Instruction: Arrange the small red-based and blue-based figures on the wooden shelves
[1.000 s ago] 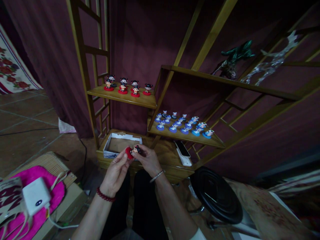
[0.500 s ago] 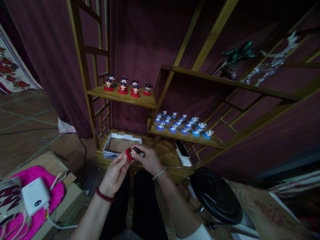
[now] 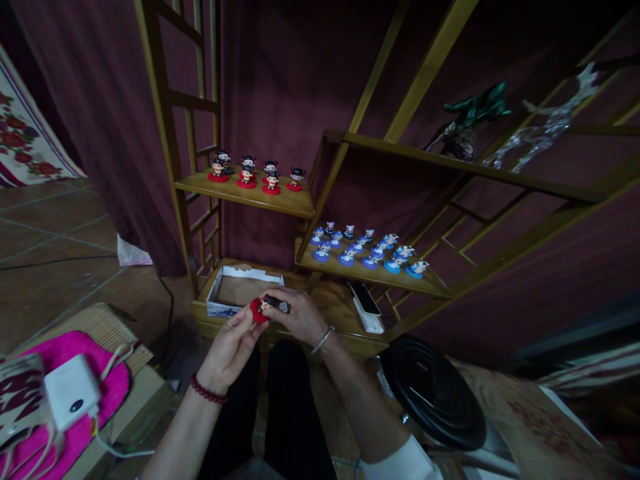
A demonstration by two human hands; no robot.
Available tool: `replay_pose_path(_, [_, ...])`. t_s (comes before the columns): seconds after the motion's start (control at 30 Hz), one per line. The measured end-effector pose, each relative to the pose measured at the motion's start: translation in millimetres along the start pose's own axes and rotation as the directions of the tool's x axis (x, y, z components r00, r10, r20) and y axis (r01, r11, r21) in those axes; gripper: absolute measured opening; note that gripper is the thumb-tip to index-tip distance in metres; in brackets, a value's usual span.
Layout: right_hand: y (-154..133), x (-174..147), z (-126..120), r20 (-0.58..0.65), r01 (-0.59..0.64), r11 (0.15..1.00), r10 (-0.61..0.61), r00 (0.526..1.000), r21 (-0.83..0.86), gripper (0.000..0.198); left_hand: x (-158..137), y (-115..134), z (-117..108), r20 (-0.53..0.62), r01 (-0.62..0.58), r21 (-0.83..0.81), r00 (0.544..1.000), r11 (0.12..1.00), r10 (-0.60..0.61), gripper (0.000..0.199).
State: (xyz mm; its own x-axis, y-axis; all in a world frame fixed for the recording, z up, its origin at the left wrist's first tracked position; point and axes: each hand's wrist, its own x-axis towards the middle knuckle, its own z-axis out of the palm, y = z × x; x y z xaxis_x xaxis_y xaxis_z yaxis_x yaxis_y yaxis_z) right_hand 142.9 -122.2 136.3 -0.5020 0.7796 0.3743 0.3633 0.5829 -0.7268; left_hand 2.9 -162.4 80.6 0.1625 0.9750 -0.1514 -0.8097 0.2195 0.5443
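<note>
Fingers point(image 3: 249, 319) of the left hand point(image 3: 231, 350) are pinched on the red disc base of a small figurine point(image 3: 263, 307), while those of the right hand point(image 3: 299, 317) are closed around its dark-haired head, so that the piece is gripped from both ends and held clear of any surface. The figurine is carried tilted, base toward the left, just in front of an open cardboard box point(image 3: 243, 287) that rests on the lowest board of a wooden shelf unit point(image 3: 350, 337); such a two-handed hold appears suited to a toy whose head and base are separate parts, though no joint can be made out. A red bead bracelet point(image 3: 208, 392) is worn on the left wrist and a thin bangle point(image 3: 323, 340) on the right.

Red-based figurines point(image 3: 256, 172) of the same kind are stood in two short rows on the upper left shelf board, and blue-based figurines point(image 3: 367, 250) are grouped on the lower board to the right, the two colours being kept on separate boards. A white handset-like device point(image 3: 367, 307) lies flat beside the box. On the top right board a dark green sculpture point(image 3: 467, 117) and a clear glass ornament point(image 3: 545, 123) are displayed. A round black stool point(image 3: 434, 393) stands at the right, and a pink cushion point(image 3: 85, 387) bearing a white charger point(image 3: 71, 400) lies at lower left.
</note>
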Motion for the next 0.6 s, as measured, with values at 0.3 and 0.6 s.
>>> replay_pose_path(0.3, [2.3,2.9,-4.9,0.055,0.086,0.995,-0.084,0.995,-0.047,0.019,-1.1,0.1,3.7,-0.070,0.039,-0.037,0.997,0.999,-0.042,0.006])
replay_pose_path(0.6, [-0.9,6.9,-9.2,0.127,0.079,0.995,-0.070,0.989,-0.061,0.019,-1.1,-0.6,3.4,-0.067,0.051,-0.047,0.996,0.998,-0.054,0.008])
